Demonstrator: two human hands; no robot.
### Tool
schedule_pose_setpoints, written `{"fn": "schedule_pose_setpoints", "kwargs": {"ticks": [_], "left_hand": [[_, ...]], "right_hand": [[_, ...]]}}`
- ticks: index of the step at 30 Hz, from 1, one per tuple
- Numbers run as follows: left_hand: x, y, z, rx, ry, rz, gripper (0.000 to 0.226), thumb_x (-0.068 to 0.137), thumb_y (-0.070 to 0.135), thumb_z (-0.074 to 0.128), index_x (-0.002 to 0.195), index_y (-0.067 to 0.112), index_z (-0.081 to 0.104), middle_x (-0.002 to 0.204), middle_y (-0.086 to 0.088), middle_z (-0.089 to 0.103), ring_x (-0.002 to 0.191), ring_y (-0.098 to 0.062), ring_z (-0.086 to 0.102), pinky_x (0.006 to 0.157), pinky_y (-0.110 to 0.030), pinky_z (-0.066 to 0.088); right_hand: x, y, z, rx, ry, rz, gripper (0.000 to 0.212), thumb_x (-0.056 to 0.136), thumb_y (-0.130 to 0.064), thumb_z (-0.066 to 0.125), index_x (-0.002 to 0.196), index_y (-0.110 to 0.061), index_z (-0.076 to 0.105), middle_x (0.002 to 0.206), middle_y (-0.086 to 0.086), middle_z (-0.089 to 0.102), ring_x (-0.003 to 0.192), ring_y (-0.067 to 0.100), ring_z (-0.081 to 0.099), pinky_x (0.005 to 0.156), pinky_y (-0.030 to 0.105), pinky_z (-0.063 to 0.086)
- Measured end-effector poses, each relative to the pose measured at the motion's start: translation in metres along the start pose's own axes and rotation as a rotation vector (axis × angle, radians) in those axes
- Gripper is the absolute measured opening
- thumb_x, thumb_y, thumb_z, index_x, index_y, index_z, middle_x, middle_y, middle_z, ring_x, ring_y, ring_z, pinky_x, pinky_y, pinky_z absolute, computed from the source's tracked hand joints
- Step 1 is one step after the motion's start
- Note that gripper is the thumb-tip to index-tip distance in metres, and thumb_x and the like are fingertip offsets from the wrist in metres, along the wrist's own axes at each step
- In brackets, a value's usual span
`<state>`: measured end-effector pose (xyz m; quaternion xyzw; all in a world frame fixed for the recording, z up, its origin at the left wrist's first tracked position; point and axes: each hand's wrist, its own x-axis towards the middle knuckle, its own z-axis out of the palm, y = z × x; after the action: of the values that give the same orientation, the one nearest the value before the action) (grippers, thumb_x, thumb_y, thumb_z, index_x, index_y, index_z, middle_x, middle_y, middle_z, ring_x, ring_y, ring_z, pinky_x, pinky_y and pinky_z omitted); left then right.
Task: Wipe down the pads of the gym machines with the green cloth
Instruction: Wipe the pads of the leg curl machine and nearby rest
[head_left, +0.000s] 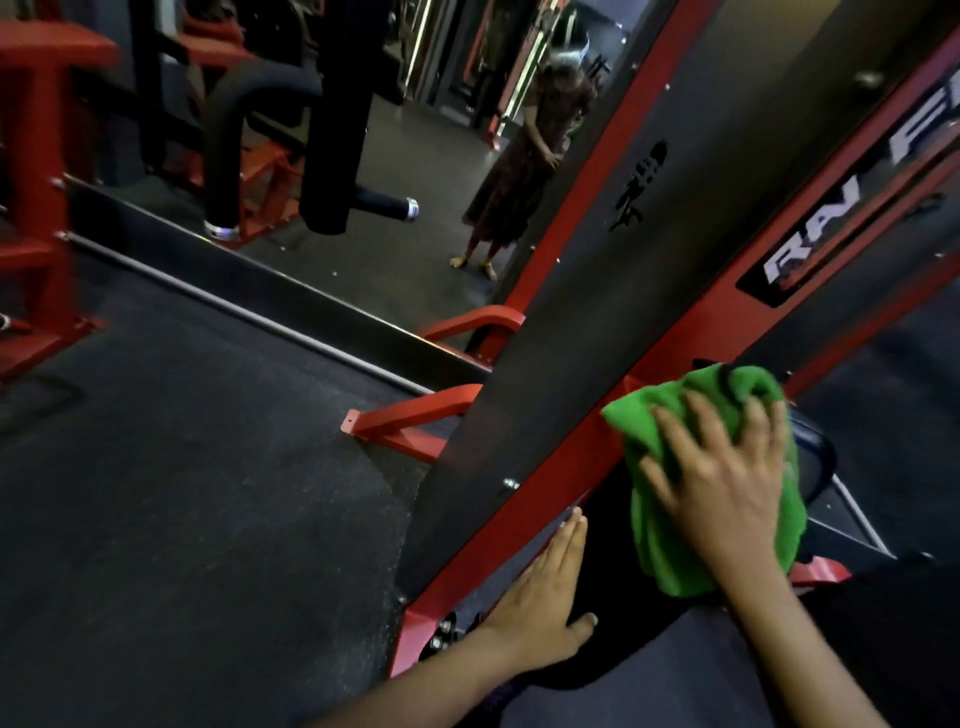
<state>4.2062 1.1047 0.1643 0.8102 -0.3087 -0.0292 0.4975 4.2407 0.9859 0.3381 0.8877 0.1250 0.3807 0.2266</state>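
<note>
Right hand (722, 483) lies flat on the green cloth (654, 525), fingers spread, pressing it against the black pad (608, 561) beside the red frame (524, 540) — left hand (545, 597) rests on the pad's lower edge, fingers straight and together, thumb out — mirror (415, 156) behind

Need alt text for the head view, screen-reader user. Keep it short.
A person's right hand presses a green cloth flat against a black machine pad, while the left hand rests open on the pad's edge beside a red machine frame. A wall mirror beyond the dark rubber floor reflects other gym equipment.
</note>
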Motion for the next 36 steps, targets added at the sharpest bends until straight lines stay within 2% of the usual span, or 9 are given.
{"fn": "schedule_pose_setpoints", "kwargs": {"ticks": [3, 7, 11, 16, 20, 24, 28, 33, 36], "left_hand": [[0.011, 0.014, -0.014, -0.024, 0.009, 0.046, 0.093, 0.091, 0.022, 0.057, 0.147, 0.008, -0.016, 0.154, 0.002, -0.025, 0.144, -0.009, -0.019, 0.118, -0.021, -0.003], [0.026, 0.027, -0.022, -0.014, 0.025, 0.073, 0.097, 0.090, 0.022, 0.058, 0.143, 0.013, -0.023, 0.153, 0.003, -0.027, 0.144, -0.011, -0.019, 0.116, -0.018, -0.005], [0.040, 0.041, -0.036, 0.003, 0.056, 0.142, 0.098, 0.089, 0.021, 0.060, 0.139, 0.015, -0.024, 0.154, 0.004, -0.024, 0.145, -0.010, -0.015, 0.117, -0.019, -0.001], [0.065, 0.059, -0.052, 0.012, 0.093, 0.196, 0.103, 0.084, 0.017, 0.066, 0.140, 0.010, -0.020, 0.154, 0.002, -0.019, 0.145, -0.011, -0.013, 0.119, -0.022, 0.003], [0.087, 0.080, -0.071, 0.055, 0.153, 0.292, 0.103, 0.078, 0.016, 0.067, 0.145, 0.010, -0.011, 0.156, 0.002, -0.011, 0.143, -0.001, -0.014, 0.118, -0.020, 0.002], [0.106, 0.093, -0.082, 0.206, 0.108, 0.394, 0.106, 0.070, 0.017, 0.067, 0.149, 0.010, -0.004, 0.156, 0.004, -0.008, 0.145, -0.011, -0.014, 0.121, -0.036, 0.002], [0.113, 0.090, -0.093, 0.335, 0.018, 0.406, 0.112, 0.069, 0.031, 0.068, 0.152, 0.018, -0.006, 0.157, 0.011, -0.013, 0.145, -0.010, -0.017, 0.120, -0.041, -0.001], [0.115, 0.096, -0.113, 0.249, -0.171, 0.366, 0.117, 0.064, 0.041, 0.069, 0.145, 0.030, -0.014, 0.156, 0.013, -0.016, 0.144, -0.008, -0.018, 0.118, -0.034, -0.006], [0.119, 0.103, -0.119, 0.257, -0.182, 0.341, 0.110, 0.072, 0.030, 0.074, 0.148, 0.026, -0.005, 0.152, 0.017, -0.009, 0.142, -0.003, -0.013, 0.119, -0.038, -0.006]], "right_hand": [[0.022, 0.012, -0.012, 0.183, 0.029, 0.301, 0.049, 0.080, -0.044, 0.047, 0.110, -0.011, 0.069, 0.114, 0.016, 0.062, 0.110, 0.043, 0.044, 0.107, 0.055, 0.026], [0.018, 0.027, -0.014, 0.237, -0.073, 0.147, 0.054, 0.079, -0.049, 0.043, 0.115, -0.017, 0.068, 0.117, 0.009, 0.063, 0.107, 0.038, 0.042, 0.097, 0.050, 0.033], [0.027, 0.068, -0.020, 0.519, -0.115, 0.671, 0.066, 0.075, -0.055, 0.039, 0.122, -0.016, 0.063, 0.126, 0.009, 0.059, 0.108, 0.037, 0.042, 0.096, 0.042, 0.035], [0.010, 0.063, -0.012, 0.396, -0.124, 0.451, 0.065, 0.077, -0.057, 0.036, 0.124, -0.019, 0.062, 0.124, 0.006, 0.060, 0.106, 0.039, 0.046, 0.097, 0.039, 0.028], [0.008, 0.082, -0.010, 0.602, -0.085, 0.796, 0.072, 0.073, -0.060, 0.038, 0.121, -0.013, 0.064, 0.120, 0.010, 0.060, 0.107, 0.039, 0.050, 0.097, 0.044, 0.037], [-0.001, 0.061, -0.011, 0.421, -0.070, 0.560, 0.064, 0.078, -0.054, 0.037, 0.125, -0.018, 0.062, 0.126, 0.005, 0.059, 0.105, 0.038, 0.046, 0.093, 0.044, 0.037], [-0.001, 0.079, -0.006, 0.613, -0.044, 0.890, 0.056, 0.084, -0.052, 0.045, 0.127, -0.020, 0.060, 0.130, 0.003, 0.055, 0.113, 0.038, 0.044, 0.099, 0.045, 0.035], [-0.006, 0.063, -0.007, 0.519, -0.061, 0.690, 0.060, 0.081, -0.053, 0.039, 0.130, -0.024, 0.057, 0.132, 0.000, 0.053, 0.116, 0.033, 0.040, 0.096, 0.045, 0.033], [-0.004, 0.080, -0.003, 0.722, -0.021, 0.966, 0.050, 0.085, -0.046, 0.047, 0.127, -0.021, 0.060, 0.128, 0.002, 0.055, 0.116, 0.036, 0.043, 0.098, 0.043, 0.033]]}}
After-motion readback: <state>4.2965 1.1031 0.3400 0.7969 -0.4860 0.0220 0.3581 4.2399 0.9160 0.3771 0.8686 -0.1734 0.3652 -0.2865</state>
